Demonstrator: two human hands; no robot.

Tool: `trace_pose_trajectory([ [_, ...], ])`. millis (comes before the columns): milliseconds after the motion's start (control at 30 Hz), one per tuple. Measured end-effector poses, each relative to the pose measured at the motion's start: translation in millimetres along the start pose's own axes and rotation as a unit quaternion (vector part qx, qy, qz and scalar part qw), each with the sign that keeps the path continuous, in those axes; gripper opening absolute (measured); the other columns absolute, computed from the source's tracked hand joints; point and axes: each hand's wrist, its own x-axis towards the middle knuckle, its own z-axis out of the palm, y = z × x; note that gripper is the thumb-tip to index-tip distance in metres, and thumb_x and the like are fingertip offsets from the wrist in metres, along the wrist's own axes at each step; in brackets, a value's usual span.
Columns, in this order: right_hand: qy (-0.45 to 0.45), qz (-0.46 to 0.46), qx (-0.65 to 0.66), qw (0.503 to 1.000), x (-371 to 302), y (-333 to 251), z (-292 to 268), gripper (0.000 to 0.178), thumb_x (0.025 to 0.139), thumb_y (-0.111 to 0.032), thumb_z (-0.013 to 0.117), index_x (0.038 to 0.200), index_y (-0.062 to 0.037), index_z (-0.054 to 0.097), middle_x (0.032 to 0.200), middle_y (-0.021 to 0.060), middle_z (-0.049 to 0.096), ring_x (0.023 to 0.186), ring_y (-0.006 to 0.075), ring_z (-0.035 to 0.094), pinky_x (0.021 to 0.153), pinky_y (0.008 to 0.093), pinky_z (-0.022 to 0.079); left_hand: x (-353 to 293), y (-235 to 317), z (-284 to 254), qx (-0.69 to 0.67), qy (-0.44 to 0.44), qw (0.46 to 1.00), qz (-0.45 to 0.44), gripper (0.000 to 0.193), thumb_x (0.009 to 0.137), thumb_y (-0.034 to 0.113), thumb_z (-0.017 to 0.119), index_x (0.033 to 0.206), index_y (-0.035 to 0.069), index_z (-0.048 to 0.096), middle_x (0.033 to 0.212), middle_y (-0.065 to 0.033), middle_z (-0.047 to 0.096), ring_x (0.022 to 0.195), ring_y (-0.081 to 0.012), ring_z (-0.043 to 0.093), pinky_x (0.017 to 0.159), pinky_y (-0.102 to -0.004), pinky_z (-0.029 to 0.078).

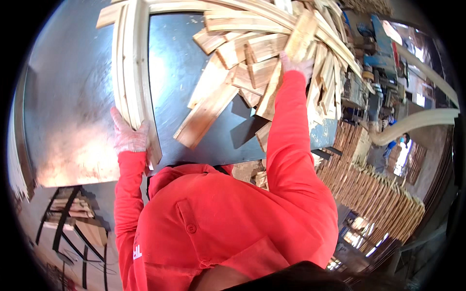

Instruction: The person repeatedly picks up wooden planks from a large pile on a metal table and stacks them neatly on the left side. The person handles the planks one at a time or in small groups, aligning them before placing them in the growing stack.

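My left hand [131,137], in a pale glove, lies at the near end of several long wooden strips [130,63] set side by side. Its fingers and thumb straddle the strips, closed against their edges. Farther out to the right, my gloved right hand [297,66] grips a light wooden board [302,35] in a loose heap. The thumb shows at the board's left edge; the other fingers are partly hidden. Short wooden pieces [208,115] lie crossed over one another left of that hand.
A dark, shiny metal table [73,97] carries the wood. Long strips [233,6] cross its far side. Right of the table stand rows of stacked boards [374,194], machinery [378,72] and a pale flexible hose [412,125]. A black metal rack [65,223] holds wood at the lower left.
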Motion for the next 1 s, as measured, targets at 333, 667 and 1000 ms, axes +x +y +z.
trace_pose_trajectory([
  [333, 0.057, -0.220, 0.041, 0.973, -54, -11, 31, 0.056, 0.078, -0.031, 0.075, 0.120, 0.0019, 0.058, 0.104, 0.0188, 0.068, 0.088, 0.0286, 0.066, 0.078, 0.0395, 0.052, 13, -18, 5, -0.050, 0.018, 0.998, 0.034, 0.107, 0.070, 0.033, 0.078, 0.154, 0.014, 0.013, 0.132, -0.0223, 0.056, 0.113, -0.0353, 0.060, 0.096, -0.0395, 0.047],
  [667, -0.420, -0.394, -0.170, 0.799, -249, -88, 167, 0.052, 0.091, -0.045, 0.053, 0.122, -0.0038, 0.054, 0.115, 0.0245, 0.063, 0.106, 0.0420, 0.060, 0.090, 0.0487, 0.048, -22, 22, 23, 0.079, 0.025, 0.993, 0.087, 0.122, 0.068, 0.040, 0.079, 0.153, 0.008, -0.001, 0.144, -0.0332, 0.029, 0.129, -0.0459, 0.040, 0.106, -0.0454, 0.039],
  [1000, -0.029, -0.306, -0.529, 0.791, 101, -208, -22, 0.120, 0.061, -0.063, 0.077, 0.150, -0.0044, 0.021, 0.148, 0.0198, 0.038, 0.135, 0.0342, 0.040, 0.111, 0.0448, 0.032, -14, 28, 30, 0.082, 0.072, 0.991, 0.082, 0.115, 0.067, 0.033, 0.078, 0.153, 0.006, 0.007, 0.134, -0.0297, 0.042, 0.118, -0.0448, 0.050, 0.099, -0.0465, 0.044],
])
